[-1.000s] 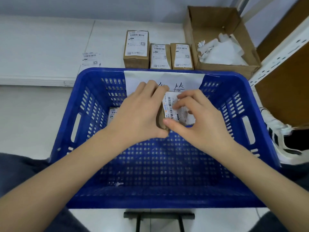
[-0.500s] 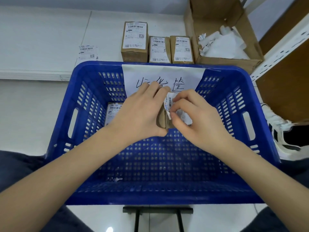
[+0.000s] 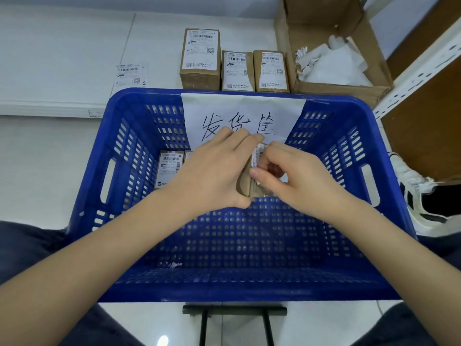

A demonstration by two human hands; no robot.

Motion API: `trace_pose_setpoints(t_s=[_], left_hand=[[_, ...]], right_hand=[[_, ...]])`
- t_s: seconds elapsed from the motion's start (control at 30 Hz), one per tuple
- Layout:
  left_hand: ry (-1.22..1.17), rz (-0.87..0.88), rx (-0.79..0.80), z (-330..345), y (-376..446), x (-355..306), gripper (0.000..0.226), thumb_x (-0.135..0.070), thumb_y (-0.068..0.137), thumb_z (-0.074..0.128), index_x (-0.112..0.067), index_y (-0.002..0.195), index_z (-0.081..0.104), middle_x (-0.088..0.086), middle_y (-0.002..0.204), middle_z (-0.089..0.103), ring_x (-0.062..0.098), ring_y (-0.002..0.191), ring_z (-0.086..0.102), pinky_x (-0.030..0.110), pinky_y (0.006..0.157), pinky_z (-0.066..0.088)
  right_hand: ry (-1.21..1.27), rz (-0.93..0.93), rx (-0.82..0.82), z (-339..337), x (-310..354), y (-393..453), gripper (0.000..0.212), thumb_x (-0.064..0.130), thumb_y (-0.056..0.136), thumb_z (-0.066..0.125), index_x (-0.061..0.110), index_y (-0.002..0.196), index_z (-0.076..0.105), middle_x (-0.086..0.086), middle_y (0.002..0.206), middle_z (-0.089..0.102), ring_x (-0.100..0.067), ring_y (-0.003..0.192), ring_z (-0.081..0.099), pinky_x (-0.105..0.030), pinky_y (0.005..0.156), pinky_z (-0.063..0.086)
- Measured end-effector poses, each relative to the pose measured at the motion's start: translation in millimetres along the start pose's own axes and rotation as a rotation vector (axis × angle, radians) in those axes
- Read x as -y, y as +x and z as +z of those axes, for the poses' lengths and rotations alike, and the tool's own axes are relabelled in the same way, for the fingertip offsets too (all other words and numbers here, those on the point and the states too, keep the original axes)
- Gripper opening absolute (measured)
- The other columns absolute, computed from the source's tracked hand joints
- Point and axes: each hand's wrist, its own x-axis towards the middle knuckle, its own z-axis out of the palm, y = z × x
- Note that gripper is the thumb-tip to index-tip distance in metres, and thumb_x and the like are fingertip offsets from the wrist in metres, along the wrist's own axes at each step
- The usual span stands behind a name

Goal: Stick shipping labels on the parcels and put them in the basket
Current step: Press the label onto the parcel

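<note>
Over the blue basket [image 3: 124, 196], both my hands hold a small brown parcel [image 3: 245, 186]. My left hand [image 3: 214, 171] grips its left side. My right hand [image 3: 294, 176] pinches the shipping label [image 3: 257, 156] at the parcel's top, fingers curled over it. Most of the parcel is hidden by my hands. A labelled parcel [image 3: 168, 168] lies in the basket at the far left, with a second one partly hidden behind my left hand. Three labelled parcels [image 3: 237, 68] stand on the floor beyond the basket.
A loose label sheet [image 3: 129, 74] lies on the white floor at the back left. An open cardboard box [image 3: 331, 53] with white backing scraps stands at the back right beside a shelf frame [image 3: 419, 68]. A white paper sign [image 3: 243, 116] hangs on the basket's far wall.
My right hand's fingers have curled in and moved left over the label on the parcel. The view has tilted down a little, showing more of the sign. My left hand keeps its grip.
</note>
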Motion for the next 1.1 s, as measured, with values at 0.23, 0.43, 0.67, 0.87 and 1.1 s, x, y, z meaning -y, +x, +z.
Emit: trace_pose_setpoints(t_s=[0.23, 0.43, 0.67, 0.87, 1.1], left_hand=[[-0.047, -0.031, -0.006, 0, 2, 1, 0.101, -0.031, 0.048, 0.086, -0.001, 0.135, 0.045, 0.008, 0.117, 0.058, 0.023, 0.103, 0.045, 0.044, 0.072, 0.054], [-0.130, -0.089, 0.007, -5, 3, -1, 0.095, -0.033, 0.054, 0.084, -0.008, 0.136, 0.043, 0.002, 0.124, 0.053, 0.019, 0.111, 0.043, 0.046, 0.080, 0.051], [-0.144, -0.096, -0.017, -9, 1, -2, 0.095, -0.033, 0.053, 0.085, -0.008, 0.135, 0.043, 0.002, 0.122, 0.053, 0.015, 0.107, 0.041, 0.040, 0.077, 0.050], [-0.053, -0.036, 0.006, 1, -3, -8, 0.101, -0.030, 0.043, 0.088, -0.001, 0.131, 0.047, 0.008, 0.114, 0.060, 0.019, 0.103, 0.041, 0.028, 0.061, 0.041], [-0.071, -0.039, -0.011, 0, -3, -5, 0.096, -0.032, 0.046, 0.087, -0.003, 0.129, 0.049, 0.006, 0.116, 0.059, 0.017, 0.103, 0.042, 0.029, 0.064, 0.042]], right_hand=[[-0.071, -0.081, 0.019, -6, 0, 0, 0.029, 0.034, 0.095, 0.036, 0.014, 0.083, 0.053, 0.014, 0.077, 0.042, -0.004, 0.068, 0.039, -0.034, 0.054, 0.044], [-0.052, 0.013, 0.011, -13, 2, -2, 0.027, 0.030, 0.096, 0.039, 0.010, 0.084, 0.052, 0.004, 0.074, 0.053, -0.016, 0.064, 0.052, -0.041, 0.055, 0.047], [0.090, 0.144, 0.059, -20, 6, -2, 0.021, 0.034, 0.094, 0.034, 0.035, 0.074, 0.039, 0.019, 0.068, 0.049, -0.005, 0.067, 0.048, -0.032, 0.062, 0.039], [-0.116, 0.149, 0.007, -7, 10, -2, 0.049, 0.063, 0.085, 0.026, 0.019, 0.074, 0.046, 0.013, 0.057, 0.042, -0.010, 0.054, 0.043, -0.032, 0.054, 0.036], [0.128, 0.198, 0.013, -8, 5, -2, 0.031, 0.038, 0.097, 0.045, 0.016, 0.075, 0.047, 0.005, 0.057, 0.047, -0.018, 0.056, 0.048, -0.042, 0.057, 0.044]])
